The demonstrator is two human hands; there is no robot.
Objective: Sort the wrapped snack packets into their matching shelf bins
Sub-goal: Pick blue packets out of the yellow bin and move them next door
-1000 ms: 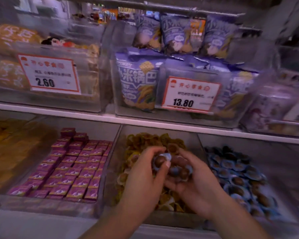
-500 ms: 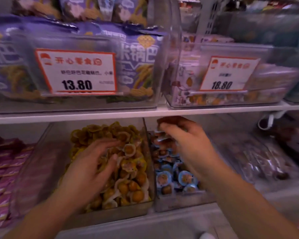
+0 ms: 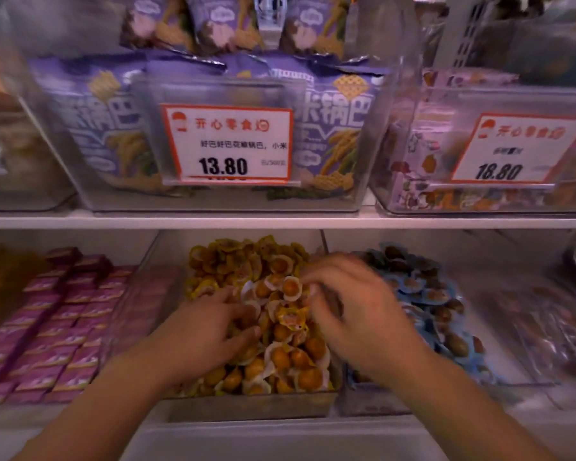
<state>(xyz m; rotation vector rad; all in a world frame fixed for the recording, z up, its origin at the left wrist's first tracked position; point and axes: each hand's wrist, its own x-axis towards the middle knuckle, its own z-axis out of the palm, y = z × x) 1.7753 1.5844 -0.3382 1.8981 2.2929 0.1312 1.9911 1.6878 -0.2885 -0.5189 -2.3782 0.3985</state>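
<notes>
The middle clear bin (image 3: 246,407) on the lower shelf holds a heap of yellow-wrapped round snack packets (image 3: 280,357). To its right, a second bin holds blue-wrapped packets (image 3: 423,291). My left hand (image 3: 210,331) is dug into the left part of the yellow heap, with fingers and thumb curled in among the packets. My right hand (image 3: 353,314) hovers over the right side of the same heap, motion-blurred, its fingers bent down toward the packets. What its fingertips touch is not clear.
Purple boxed snacks (image 3: 57,327) fill the bin to the left. Dark wrapped packets (image 3: 552,334) lie at the far right. The upper shelf (image 3: 280,222) overhangs the bins and carries bins of purple bags (image 3: 330,134) and price tags (image 3: 228,144).
My right hand has come left, from the blue packets' bin to above the yellow heap. My left hand has stayed in the yellow heap and its fingers have curled in. The view shifted left.
</notes>
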